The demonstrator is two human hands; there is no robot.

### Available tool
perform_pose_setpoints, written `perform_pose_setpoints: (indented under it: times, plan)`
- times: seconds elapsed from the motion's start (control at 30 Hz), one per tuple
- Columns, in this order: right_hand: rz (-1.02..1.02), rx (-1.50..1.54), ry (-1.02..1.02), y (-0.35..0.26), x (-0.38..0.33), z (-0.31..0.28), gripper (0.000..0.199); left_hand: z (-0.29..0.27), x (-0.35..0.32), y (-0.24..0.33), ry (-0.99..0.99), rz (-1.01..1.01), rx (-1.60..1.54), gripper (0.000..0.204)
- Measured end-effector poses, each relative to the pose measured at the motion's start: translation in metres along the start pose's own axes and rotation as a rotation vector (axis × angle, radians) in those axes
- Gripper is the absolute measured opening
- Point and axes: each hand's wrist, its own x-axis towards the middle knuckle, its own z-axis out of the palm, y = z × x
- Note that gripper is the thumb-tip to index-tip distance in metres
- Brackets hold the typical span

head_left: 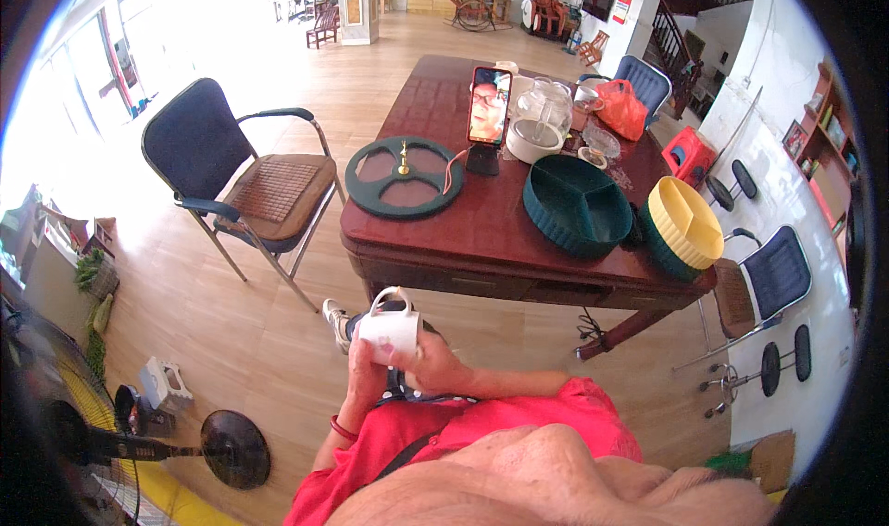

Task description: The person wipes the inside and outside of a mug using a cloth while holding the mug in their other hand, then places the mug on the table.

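In front of the table (482, 216), the left hand (365, 370) and right hand (439, 369) clasp a white mug (393, 329), exact contact unclear, seemingly a holding step, any next turn calling for even pressure.

Red-brown table (491, 239), green spoked ring (405, 175), phone stand (482, 162), green divided tray (561, 232)

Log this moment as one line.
left hand: holding white mug; right hand: same mug; mug: handle upward; table: phone, green divided tray
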Motion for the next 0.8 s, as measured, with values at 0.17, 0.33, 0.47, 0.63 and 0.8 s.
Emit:
perform_pose_setpoints:
  times: [0.17,0.33,0.47,0.63,0.8]
  plan:
    - [-0.423,-0.831,-0.301,0.043,0.004,-0.016,0.049,0.001,0.001,0.011,-0.007,-0.074,0.110,0.057]
    - [-0.066,-0.201,-0.057,-0.012,0.000,-0.016,0.051,0.004,0.000,-0.005,0.029,-0.007,0.094,0.057]
    - [0.025,-0.046,-0.014,-0.030,-0.006,-0.009,0.053,0.004,-0.004,-0.002,-0.008,-0.061,0.013,0.062]
    - [-0.424,-0.792,-0.130,0.031,-0.005,-0.017,0.054,-0.002,-0.003,0.005,-0.058,-0.178,0.140,0.064]
    - [-0.157,-0.418,-0.005,-0.018,-0.010,-0.023,0.049,-0.005,-0.003,-0.003,-0.107,0.002,0.420,0.068]
